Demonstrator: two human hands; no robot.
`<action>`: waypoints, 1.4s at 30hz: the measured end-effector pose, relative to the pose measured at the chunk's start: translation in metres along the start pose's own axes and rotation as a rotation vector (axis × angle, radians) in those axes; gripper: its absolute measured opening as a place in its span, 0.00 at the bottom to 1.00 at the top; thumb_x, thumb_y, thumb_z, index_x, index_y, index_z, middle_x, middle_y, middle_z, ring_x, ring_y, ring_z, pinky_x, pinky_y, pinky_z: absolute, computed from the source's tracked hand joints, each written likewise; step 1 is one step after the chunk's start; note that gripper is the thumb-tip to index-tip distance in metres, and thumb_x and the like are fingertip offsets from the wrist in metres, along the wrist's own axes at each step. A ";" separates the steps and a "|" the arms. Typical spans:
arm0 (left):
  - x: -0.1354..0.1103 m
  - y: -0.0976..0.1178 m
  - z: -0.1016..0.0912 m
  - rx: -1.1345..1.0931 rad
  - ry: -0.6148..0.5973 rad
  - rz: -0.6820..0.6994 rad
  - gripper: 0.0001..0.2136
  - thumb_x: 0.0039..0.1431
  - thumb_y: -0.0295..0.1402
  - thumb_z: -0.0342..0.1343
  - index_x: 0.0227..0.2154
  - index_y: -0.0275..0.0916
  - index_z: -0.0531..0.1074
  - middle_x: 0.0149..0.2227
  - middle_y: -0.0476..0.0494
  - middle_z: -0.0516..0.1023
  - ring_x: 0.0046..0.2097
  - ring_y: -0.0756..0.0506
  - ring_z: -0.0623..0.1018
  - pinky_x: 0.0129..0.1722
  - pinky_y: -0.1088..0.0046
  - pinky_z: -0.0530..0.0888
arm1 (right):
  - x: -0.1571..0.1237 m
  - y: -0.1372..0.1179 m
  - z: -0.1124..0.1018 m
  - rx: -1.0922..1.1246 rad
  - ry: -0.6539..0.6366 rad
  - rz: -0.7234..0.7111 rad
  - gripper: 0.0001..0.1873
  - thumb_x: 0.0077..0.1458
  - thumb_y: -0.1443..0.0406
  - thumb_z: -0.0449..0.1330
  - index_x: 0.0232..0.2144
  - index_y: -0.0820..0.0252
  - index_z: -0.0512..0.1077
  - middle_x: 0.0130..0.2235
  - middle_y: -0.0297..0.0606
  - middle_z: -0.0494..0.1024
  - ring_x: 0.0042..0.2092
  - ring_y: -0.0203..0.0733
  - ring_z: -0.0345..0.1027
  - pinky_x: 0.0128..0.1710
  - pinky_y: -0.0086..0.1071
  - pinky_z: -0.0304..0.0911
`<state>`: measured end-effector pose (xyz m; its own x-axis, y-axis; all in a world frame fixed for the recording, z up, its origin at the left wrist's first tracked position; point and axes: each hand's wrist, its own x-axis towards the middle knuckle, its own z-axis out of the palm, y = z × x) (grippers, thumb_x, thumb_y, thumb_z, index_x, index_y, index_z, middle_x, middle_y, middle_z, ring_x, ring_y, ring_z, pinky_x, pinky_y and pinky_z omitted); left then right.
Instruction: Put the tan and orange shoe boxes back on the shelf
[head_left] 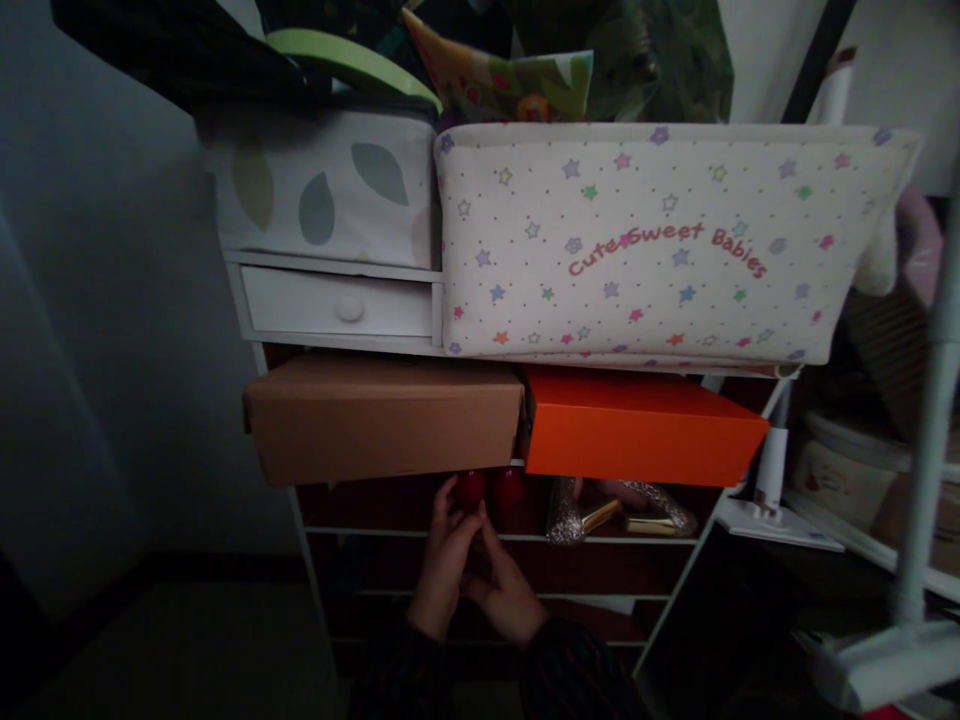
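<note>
- Left hand and right hand meet at a red shoe on the shelf under the brown box; fingers curl around it, exact grip unclear.
- Fabric bin reads "Cute Sweet Babies".
- Orange box beside glitter heels.

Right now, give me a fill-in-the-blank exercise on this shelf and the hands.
1. The left hand and right hand meet at a pair of ____ shoes.
2. Beside the brown box sits a box coloured ____.
3. The starred fabric bin reads "Cute Sweet ____".
4. The glittery shoes lie to the ____ of the hands.

Missing words: red; orange; Babies; right
</note>
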<state>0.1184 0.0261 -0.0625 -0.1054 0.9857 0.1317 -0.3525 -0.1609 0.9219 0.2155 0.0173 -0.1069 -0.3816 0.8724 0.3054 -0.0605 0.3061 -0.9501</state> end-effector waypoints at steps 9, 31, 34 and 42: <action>0.014 -0.022 -0.009 0.193 0.095 0.145 0.27 0.49 0.30 0.57 0.54 0.45 0.60 0.55 0.38 0.64 0.49 0.41 0.71 0.47 0.63 0.69 | -0.008 -0.025 -0.025 -0.635 0.131 -0.032 0.24 0.52 0.70 0.52 0.52 0.56 0.68 0.52 0.36 0.71 0.54 0.38 0.65 0.57 0.34 0.60; -0.015 -0.047 0.039 0.367 -0.302 -0.136 0.16 0.49 0.35 0.53 0.40 0.33 0.72 0.40 0.33 0.75 0.41 0.39 0.74 0.37 0.65 0.69 | -0.045 -0.018 -0.143 -1.199 0.594 0.157 0.30 0.48 0.73 0.53 0.56 0.67 0.64 0.53 0.50 0.62 0.55 0.57 0.50 0.59 0.48 0.52; -0.021 -0.041 0.045 0.303 -0.384 -0.195 0.25 0.47 0.38 0.56 0.49 0.30 0.68 0.47 0.30 0.72 0.46 0.39 0.73 0.45 0.63 0.68 | -0.045 -0.023 -0.147 -1.097 0.647 0.179 0.29 0.47 0.66 0.59 0.54 0.66 0.66 0.53 0.48 0.64 0.55 0.57 0.52 0.57 0.49 0.53; -0.033 -0.030 0.067 0.079 -0.593 -0.117 0.41 0.46 0.33 0.59 0.63 0.33 0.47 0.64 0.33 0.52 0.63 0.40 0.56 0.58 0.64 0.62 | -0.030 -0.036 -0.126 -0.665 0.730 0.152 0.27 0.50 0.48 0.56 0.44 0.62 0.69 0.46 0.44 0.73 0.49 0.49 0.66 0.51 0.40 0.60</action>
<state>0.1946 0.0014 -0.0707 0.4736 0.8606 0.1872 -0.2582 -0.0675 0.9637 0.3453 0.0277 -0.0739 0.3313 0.8720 0.3604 0.5553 0.1286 -0.8216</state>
